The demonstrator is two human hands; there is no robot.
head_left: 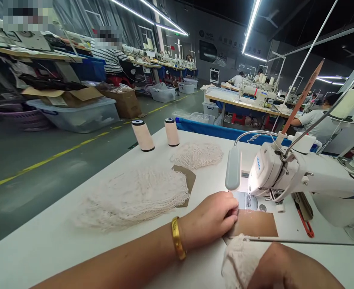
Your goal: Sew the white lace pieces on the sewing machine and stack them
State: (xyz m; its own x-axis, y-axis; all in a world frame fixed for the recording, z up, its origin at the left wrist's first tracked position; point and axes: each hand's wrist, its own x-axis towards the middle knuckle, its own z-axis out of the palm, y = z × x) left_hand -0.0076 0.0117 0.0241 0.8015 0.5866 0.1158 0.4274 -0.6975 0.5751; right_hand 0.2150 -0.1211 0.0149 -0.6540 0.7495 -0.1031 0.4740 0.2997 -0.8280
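Observation:
My left hand (pixel 214 214), with a gold bracelet at the wrist, lies on the white table just left of the needle plate (pixel 243 200). Its fingers are curled closed; whatever is in them is hidden. A bunched piece of cream lace fabric (pixel 235 259) is at the front edge, gripped by my right hand (pixel 280 269), whose fingertips are mostly out of sight. The sewing machine (pixel 268 172) stands beyond both hands, its lamp (pixel 233 168) lit. Left of my hand spreads a large pile of cream lace pieces (pixel 134 196), with a smaller lace pile (pixel 197 154) behind.
Two thread cones (pixel 143 135) stand at the table's far left. A brown sheet (pixel 257 223) lies before the needle. Right of the machine head are red-handled scissors or snips (pixel 304 220). A plastic bin (pixel 77 116) sits on the floor; co-workers sit at other machines.

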